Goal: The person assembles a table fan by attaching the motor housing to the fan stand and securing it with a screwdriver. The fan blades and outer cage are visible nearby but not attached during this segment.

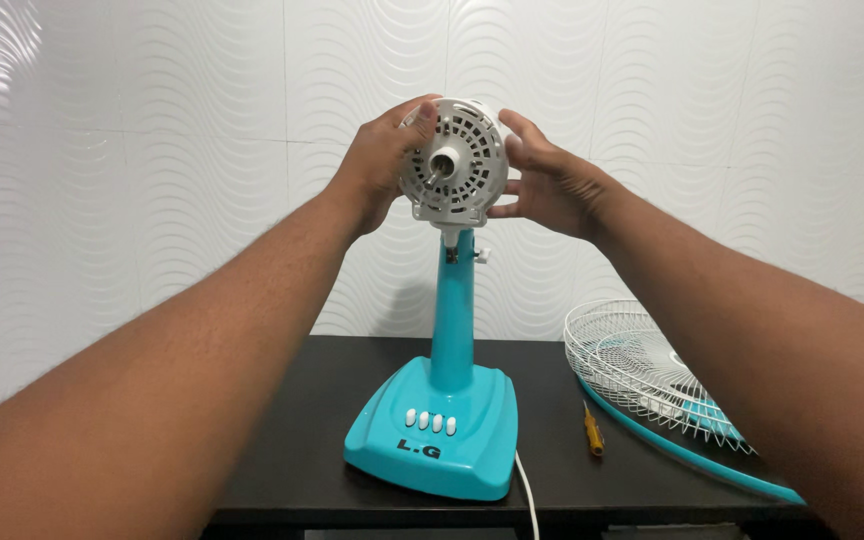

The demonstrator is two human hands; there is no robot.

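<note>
Dark lettered label [419, 449] on the turquoise fan base's [472, 460] front slope, below white buttons [430, 421].

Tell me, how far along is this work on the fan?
Done, by the look of it: the wire guard is off and lies on the table, a screwdriver beside it. In hand: the left hand and right hand grip the bare motor housing atop the turquoise stand. What remains cannot be told from here.

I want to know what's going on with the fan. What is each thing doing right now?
Left hand: gripping the motor head.
Right hand: holding the motor head's other side.
Motor head: bare, no blades or grille, upright on its stand.
Fan stand: upright on the table.
Wire grille: taken off, lying on the table.
Screwdriver: lying flat, untouched.
</note>
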